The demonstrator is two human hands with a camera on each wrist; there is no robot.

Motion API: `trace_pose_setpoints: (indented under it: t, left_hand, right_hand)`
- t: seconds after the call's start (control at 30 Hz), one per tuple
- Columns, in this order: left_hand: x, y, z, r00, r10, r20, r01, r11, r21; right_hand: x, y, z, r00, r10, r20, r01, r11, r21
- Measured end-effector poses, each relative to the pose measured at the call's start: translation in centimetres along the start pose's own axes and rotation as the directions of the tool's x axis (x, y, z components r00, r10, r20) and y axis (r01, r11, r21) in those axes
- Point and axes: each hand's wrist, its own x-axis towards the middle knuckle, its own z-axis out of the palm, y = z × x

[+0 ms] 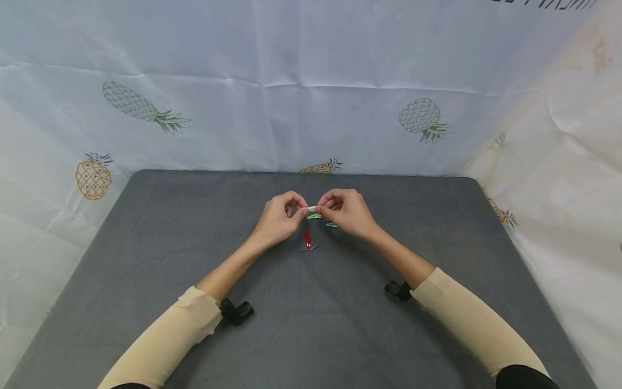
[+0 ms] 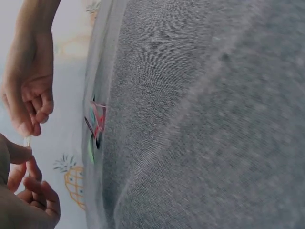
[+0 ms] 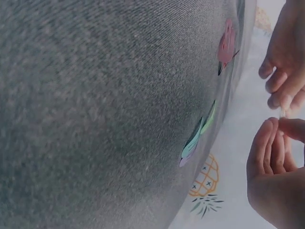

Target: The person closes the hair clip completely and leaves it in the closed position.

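Here the left grip (image 1: 281,218) is pinching one end of a small pale piece (image 1: 312,208), the right grip (image 1: 347,212) is pinching the other, and it's bridging between them above the grey tabletop (image 1: 311,335)! A red clip (image 1: 308,239) is lying below; up on the sheet (image 1: 291,48), dark lettering (image 1: 563,6) is running out of view, too clipped to read

Cropped lettering (image 1: 544,4) on cloth (image 1: 340,48); unreadable

I hold the left arm (image 1: 170,332) and right arm (image 1: 478,319) extended forward, converging so the left hand (image 1: 279,220) and right hand (image 1: 349,212) nearly meet, each in a pinch grip.
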Motion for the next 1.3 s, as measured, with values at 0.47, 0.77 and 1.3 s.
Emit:
trace_pose_setpoints:
  t: [0.47, 0.77, 1.3]
  left_hand:
    - [0.4, -0.2, 0.5, 0.999, -0.040, 0.016, 0.039, 0.999, 0.015]
    - [0.5, -0.8, -0.1, 0.994, -0.099, 0.055, 0.102, 0.993, -0.055]
    - [0.2, -0.9, -0.7, 0.986, -0.136, 0.097, 0.144, 0.987, -0.075]
  right_hand:
    - [-0.3, -0.1, 0.3, 0.999, 0.015, -0.041, -0.018, 0.997, -0.074]
    - [-0.2, 0.3, 0.2, 0.999, 0.022, -0.045, -0.022, 1.000, 0.000]
    - [-0.2, 0.7, -0.2, 1.000, -0.006, -0.028, 0.007, 0.999, 0.035]
